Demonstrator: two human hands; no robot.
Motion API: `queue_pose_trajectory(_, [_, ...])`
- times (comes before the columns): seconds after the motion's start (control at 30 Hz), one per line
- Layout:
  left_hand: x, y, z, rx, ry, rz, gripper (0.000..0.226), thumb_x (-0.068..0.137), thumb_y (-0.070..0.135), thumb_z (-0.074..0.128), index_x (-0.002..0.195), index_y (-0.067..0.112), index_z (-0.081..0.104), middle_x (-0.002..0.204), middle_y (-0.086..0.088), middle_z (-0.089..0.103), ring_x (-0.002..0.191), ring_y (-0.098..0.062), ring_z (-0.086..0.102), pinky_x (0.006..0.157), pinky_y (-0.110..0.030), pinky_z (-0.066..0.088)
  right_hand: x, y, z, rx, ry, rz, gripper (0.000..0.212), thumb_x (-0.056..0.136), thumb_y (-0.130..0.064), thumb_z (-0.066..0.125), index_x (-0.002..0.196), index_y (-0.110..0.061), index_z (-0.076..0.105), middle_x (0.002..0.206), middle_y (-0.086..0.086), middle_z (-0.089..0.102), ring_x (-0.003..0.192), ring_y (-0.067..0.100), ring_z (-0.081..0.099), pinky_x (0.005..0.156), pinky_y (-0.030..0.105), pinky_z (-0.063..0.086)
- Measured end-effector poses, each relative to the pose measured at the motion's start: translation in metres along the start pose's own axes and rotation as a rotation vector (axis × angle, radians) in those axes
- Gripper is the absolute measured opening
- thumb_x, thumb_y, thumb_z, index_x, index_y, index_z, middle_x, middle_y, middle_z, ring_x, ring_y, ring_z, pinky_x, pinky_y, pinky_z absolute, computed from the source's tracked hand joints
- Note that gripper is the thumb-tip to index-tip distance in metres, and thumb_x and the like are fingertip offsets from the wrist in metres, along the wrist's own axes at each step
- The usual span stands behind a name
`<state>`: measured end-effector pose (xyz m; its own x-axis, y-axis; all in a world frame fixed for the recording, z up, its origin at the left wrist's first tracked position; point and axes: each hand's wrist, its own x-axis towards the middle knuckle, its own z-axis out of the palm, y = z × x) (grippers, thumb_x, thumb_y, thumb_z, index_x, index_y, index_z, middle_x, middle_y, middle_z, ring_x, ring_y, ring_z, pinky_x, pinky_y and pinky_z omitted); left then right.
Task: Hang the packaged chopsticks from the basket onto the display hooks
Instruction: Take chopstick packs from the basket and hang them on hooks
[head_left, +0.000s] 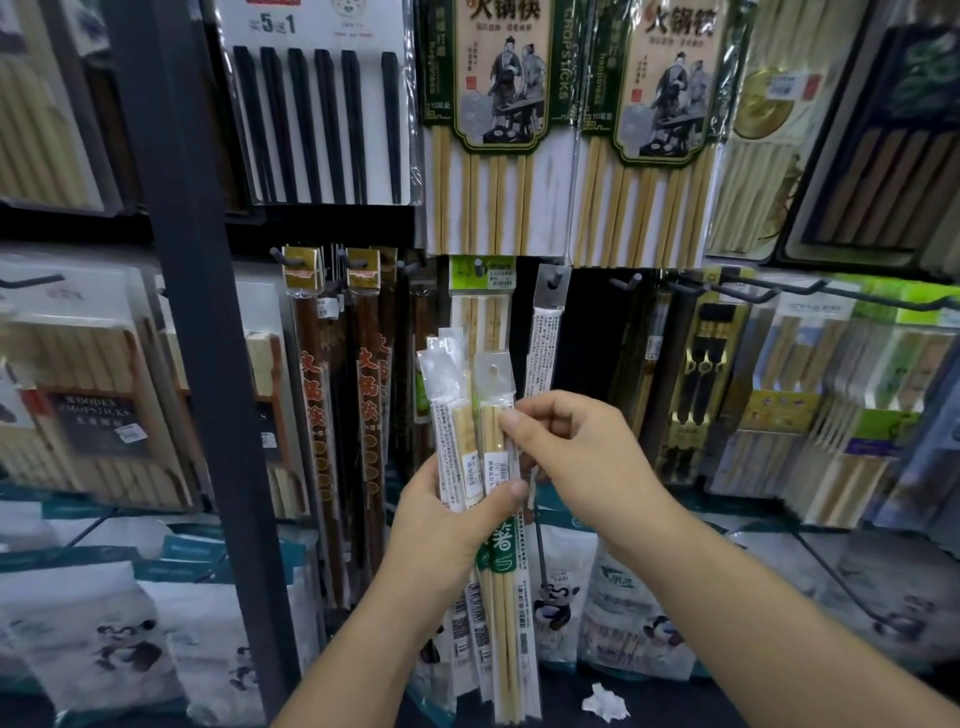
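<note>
My left hand (441, 530) grips a bundle of several clear-packaged bamboo chopsticks (470, 415), held upright in front of the display. My right hand (576, 457) pinches the rightmost pack of the bundle near its upper part. Just above the bundle, one matching pack (545, 332) hangs on a display hook (555, 280). A green-topped pack (480, 306) hangs on the hook to its left. The basket is not in view.
A dark vertical post (192, 312) stands left of my hands. Long red-brown chopstick packs (317, 415) hang left of the bundle. Bare hooks (628, 283) jut out to the right. Larger boxed sets hang above, and panda-printed bags (561, 592) fill the shelf below.
</note>
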<state>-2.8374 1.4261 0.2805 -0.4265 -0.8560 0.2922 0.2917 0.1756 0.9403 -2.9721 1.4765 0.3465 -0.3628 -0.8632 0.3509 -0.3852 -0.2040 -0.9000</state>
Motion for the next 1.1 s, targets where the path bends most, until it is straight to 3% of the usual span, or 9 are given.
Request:
queue_pose_trajectory(0.17, [0.0, 0.0, -0.001, -0.017, -0.001, -0.027, 0.033, 0.073, 0.029, 0.087, 0.103, 0.037, 0.075, 0.107, -0.003, 0.079, 0.1, -0.023, 0.076, 0.09, -0.045, 0.058, 0.001, 0.002, -0.005, 0.061, 0.01, 0.06, 0.008, 0.093, -0.029, 0.072, 0.087, -0.024, 0.074, 0.077, 0.002, 0.071, 0.071, 0.011, 0.063, 0.072, 0.031, 0.057])
queue_pose_trajectory(0.3, [0.001, -0.004, -0.002, -0.023, 0.037, -0.027, 0.031, 0.07, 0.038, 0.087, 0.098, 0.035, 0.074, 0.097, -0.008, 0.079, 0.091, -0.025, 0.077, 0.082, -0.041, 0.06, 0.007, -0.009, -0.012, 0.089, 0.124, -0.006, 0.01, 0.097, -0.021, 0.067, 0.1, -0.03, 0.069, 0.084, 0.015, 0.069, 0.067, 0.015, 0.058, 0.064, 0.03, 0.053])
queue_pose_trajectory(0.37, [0.002, -0.006, -0.005, -0.01, 0.061, -0.025, 0.034, 0.068, 0.044, 0.086, 0.097, 0.032, 0.073, 0.091, -0.012, 0.078, 0.088, -0.028, 0.076, 0.087, -0.049, 0.06, 0.015, -0.018, -0.019, 0.108, 0.198, -0.057, 0.009, 0.096, -0.022, 0.068, 0.099, -0.029, 0.07, 0.084, 0.01, 0.071, 0.068, 0.019, 0.062, 0.065, 0.031, 0.055])
queue_pose_trajectory(0.47, [0.003, -0.008, -0.007, -0.001, 0.065, -0.031, 0.036, 0.067, 0.047, 0.087, 0.096, 0.033, 0.072, 0.091, -0.011, 0.078, 0.092, -0.03, 0.075, 0.095, -0.058, 0.056, 0.029, -0.03, -0.027, 0.105, 0.282, -0.114, 0.007, 0.095, -0.029, 0.069, 0.089, -0.028, 0.073, 0.075, -0.009, 0.07, 0.068, 0.004, 0.062, 0.065, 0.019, 0.053])
queue_pose_trajectory(0.7, [0.002, -0.006, -0.006, 0.023, 0.055, -0.041, 0.026, 0.076, 0.034, 0.089, 0.095, 0.037, 0.072, 0.091, -0.011, 0.078, 0.09, -0.028, 0.076, 0.093, -0.055, 0.057, 0.045, -0.038, -0.025, 0.097, 0.3, -0.106, 0.02, 0.099, -0.032, 0.065, 0.086, -0.019, 0.072, 0.075, -0.002, 0.061, 0.066, 0.002, 0.053, 0.062, 0.011, 0.047])
queue_pose_trajectory(0.77, [0.001, -0.006, -0.006, 0.013, 0.064, -0.042, 0.023, 0.075, 0.031, 0.087, 0.093, 0.036, 0.073, 0.091, -0.011, 0.078, 0.088, -0.03, 0.076, 0.091, -0.055, 0.059, 0.045, -0.041, -0.024, 0.086, 0.299, -0.112, 0.02, 0.099, -0.032, 0.064, 0.086, -0.019, 0.072, 0.077, 0.005, 0.065, 0.07, 0.005, 0.056, 0.07, 0.019, 0.051])
queue_pose_trajectory(0.83, [0.001, -0.005, -0.007, 0.01, 0.072, -0.046, 0.023, 0.076, 0.029, 0.086, 0.093, 0.037, 0.073, 0.092, -0.011, 0.078, 0.088, -0.031, 0.076, 0.09, -0.053, 0.06, 0.045, -0.044, -0.022, 0.095, 0.3, -0.117, 0.02, 0.099, -0.031, 0.064, 0.088, -0.018, 0.073, 0.089, 0.013, 0.07, 0.077, 0.014, 0.061, 0.08, 0.034, 0.056])
queue_pose_trajectory(0.9, [0.002, -0.005, -0.007, 0.015, 0.074, -0.047, 0.022, 0.081, 0.024, 0.085, 0.095, 0.038, 0.073, 0.094, -0.01, 0.078, 0.089, -0.031, 0.076, 0.089, -0.051, 0.061, 0.046, -0.046, -0.021, 0.102, 0.312, -0.122, 0.021, 0.099, -0.031, 0.063, 0.088, -0.016, 0.073, 0.091, 0.015, 0.07, 0.078, 0.015, 0.061, 0.081, 0.038, 0.056])
queue_pose_trajectory(1.1, [0.002, -0.006, -0.008, 0.017, 0.077, -0.053, 0.025, 0.084, 0.02, 0.084, 0.098, 0.038, 0.073, 0.1, -0.007, 0.079, 0.092, -0.03, 0.076, 0.085, -0.043, 0.061, 0.054, -0.04, -0.017, 0.076, 0.361, -0.112, 0.028, 0.099, -0.029, 0.063, 0.085, -0.006, 0.069, 0.066, -0.003, 0.053, 0.06, 0.005, 0.047, 0.057, 0.015, 0.043])
